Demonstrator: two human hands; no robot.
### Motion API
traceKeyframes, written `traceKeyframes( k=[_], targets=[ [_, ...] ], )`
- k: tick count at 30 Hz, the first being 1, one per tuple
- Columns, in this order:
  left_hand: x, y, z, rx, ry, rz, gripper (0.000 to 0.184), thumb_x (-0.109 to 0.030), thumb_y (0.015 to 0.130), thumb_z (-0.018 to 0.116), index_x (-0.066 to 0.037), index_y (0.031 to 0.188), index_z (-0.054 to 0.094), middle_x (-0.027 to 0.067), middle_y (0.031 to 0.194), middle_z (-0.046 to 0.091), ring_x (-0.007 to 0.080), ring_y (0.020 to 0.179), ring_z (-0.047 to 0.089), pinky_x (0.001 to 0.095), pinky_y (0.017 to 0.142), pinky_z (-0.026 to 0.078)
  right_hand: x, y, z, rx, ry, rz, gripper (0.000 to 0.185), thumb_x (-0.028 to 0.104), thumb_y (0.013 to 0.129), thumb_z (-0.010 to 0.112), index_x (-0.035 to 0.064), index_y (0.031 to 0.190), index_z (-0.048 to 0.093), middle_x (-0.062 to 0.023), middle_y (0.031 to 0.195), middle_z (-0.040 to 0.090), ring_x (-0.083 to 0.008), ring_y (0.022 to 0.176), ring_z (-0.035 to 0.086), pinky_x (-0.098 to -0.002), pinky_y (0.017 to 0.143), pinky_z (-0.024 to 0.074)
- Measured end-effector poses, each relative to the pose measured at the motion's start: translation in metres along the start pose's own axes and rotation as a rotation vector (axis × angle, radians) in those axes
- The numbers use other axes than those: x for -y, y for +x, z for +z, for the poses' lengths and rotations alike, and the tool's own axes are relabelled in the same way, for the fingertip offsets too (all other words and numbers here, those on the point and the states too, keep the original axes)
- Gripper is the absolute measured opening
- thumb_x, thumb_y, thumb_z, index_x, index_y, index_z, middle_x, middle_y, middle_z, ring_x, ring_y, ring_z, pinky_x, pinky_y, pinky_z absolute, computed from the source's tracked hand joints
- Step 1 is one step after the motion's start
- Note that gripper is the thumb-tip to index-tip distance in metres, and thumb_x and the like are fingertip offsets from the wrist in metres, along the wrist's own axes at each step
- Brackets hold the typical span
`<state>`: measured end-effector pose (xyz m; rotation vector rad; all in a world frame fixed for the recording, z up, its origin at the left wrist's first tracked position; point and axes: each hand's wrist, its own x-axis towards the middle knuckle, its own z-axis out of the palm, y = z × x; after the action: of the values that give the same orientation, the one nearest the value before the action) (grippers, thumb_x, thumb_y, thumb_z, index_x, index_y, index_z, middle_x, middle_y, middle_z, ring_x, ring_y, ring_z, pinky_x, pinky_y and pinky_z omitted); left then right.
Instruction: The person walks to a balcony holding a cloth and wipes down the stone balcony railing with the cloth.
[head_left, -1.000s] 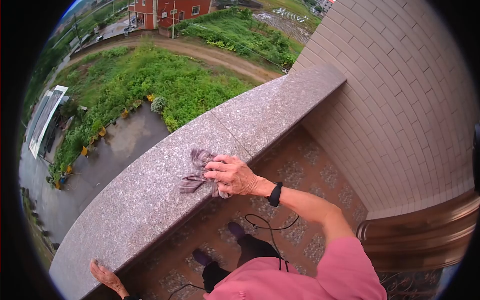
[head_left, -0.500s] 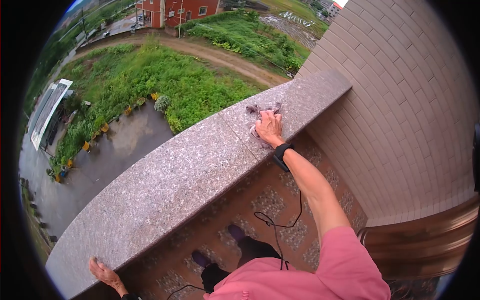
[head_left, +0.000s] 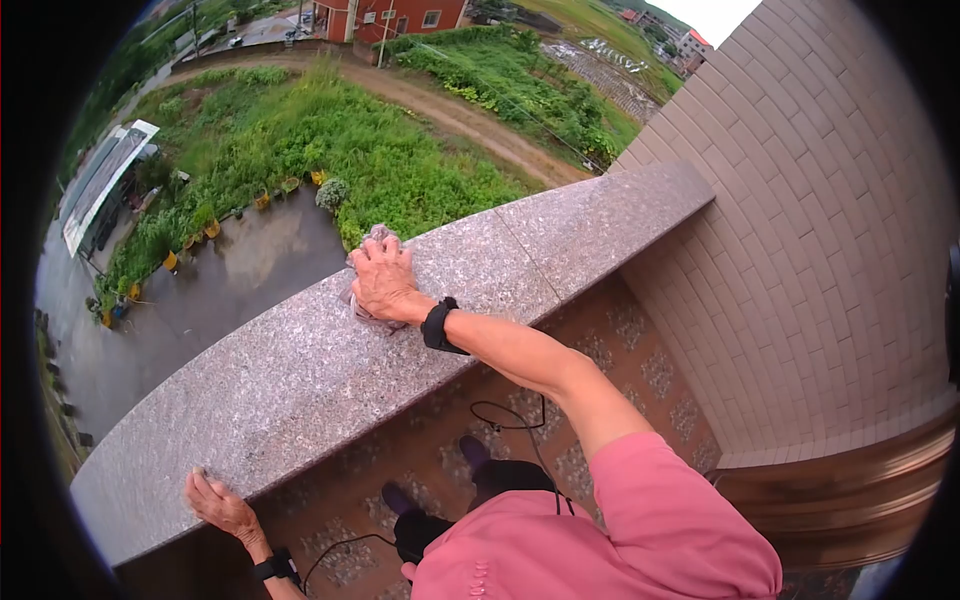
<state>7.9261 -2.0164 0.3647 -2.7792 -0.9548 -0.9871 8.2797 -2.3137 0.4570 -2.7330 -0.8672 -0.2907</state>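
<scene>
A greyish, crumpled cloth (head_left: 368, 318) lies bunched under my right hand (head_left: 386, 282), whose fingers are curled and pressed onto it. Both are at the outer edge of the speckled granite ledge (head_left: 300, 385), with part of the cloth showing beyond the fingertips. My left hand (head_left: 224, 508) rests on the inner edge near the ledge's left end, holding nothing, its fingers laid over the stone. Each wrist wears a black band.
A tiled wall (head_left: 790, 250) meets the ledge at the right. Below, a patterned floor (head_left: 590, 420) holds my feet and a loose black cable (head_left: 535, 428). Past the outer edge is a drop to a paved yard (head_left: 265, 265) and greenery.
My right hand has slid the cloth leftward along the ledge, across the seam and out to the outer edge. My left hand stays on the inner edge, and the view has shifted slightly.
</scene>
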Motion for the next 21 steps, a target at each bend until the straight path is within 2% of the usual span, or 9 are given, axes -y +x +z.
traceKeyframes(
  k=[9,12,17,21],
  targets=[
    [-0.018,0.007,-0.012,0.060,-0.029,-0.066,0.035,-0.016,0.083,0.047,-0.003,0.115,0.052,0.0144,0.119,0.048,0.0326,0.114,0.044,0.0455,0.097,0.032,0.177,0.018,0.042,0.088,0.098,-0.085,0.042,0.027,0.073,0.063,0.0027,0.107,0.058,-0.0161,0.115,0.052,-0.0355,0.111,0.043,-0.0488,0.084,0.0366],
    [-0.021,0.009,-0.014,0.072,-0.040,-0.076,0.034,-0.014,0.080,0.050,-0.003,0.112,0.052,0.0147,0.118,0.048,0.0328,0.115,0.043,0.0465,0.098,0.031,0.237,0.022,0.067,0.057,0.127,-0.122,0.045,0.025,0.071,0.062,0.0018,0.110,0.058,-0.0172,0.116,0.052,-0.0359,0.113,0.044,-0.0476,0.083,0.0367],
    [-0.026,0.013,-0.018,0.068,-0.081,-0.102,0.032,-0.015,0.080,0.050,-0.004,0.109,0.053,0.0137,0.116,0.049,0.0320,0.115,0.043,0.0464,0.098,0.029,0.311,0.011,0.076,0.026,0.215,-0.213,0.048,0.023,0.073,0.060,0.0006,0.115,0.056,-0.0205,0.124,0.048,-0.0376,0.117,0.042,-0.0478,0.087,0.0360],
    [-0.027,0.012,-0.018,0.068,-0.115,-0.125,0.031,-0.014,0.081,0.049,-0.003,0.110,0.053,0.0153,0.117,0.048,0.0329,0.115,0.042,0.0465,0.099,0.028,0.342,-0.004,0.088,0.006,0.276,-0.288,0.044,0.023,0.071,0.061,0.0008,0.109,0.058,-0.0200,0.125,0.047,-0.0365,0.114,0.042,-0.0478,0.087,0.0356]
  ],
)
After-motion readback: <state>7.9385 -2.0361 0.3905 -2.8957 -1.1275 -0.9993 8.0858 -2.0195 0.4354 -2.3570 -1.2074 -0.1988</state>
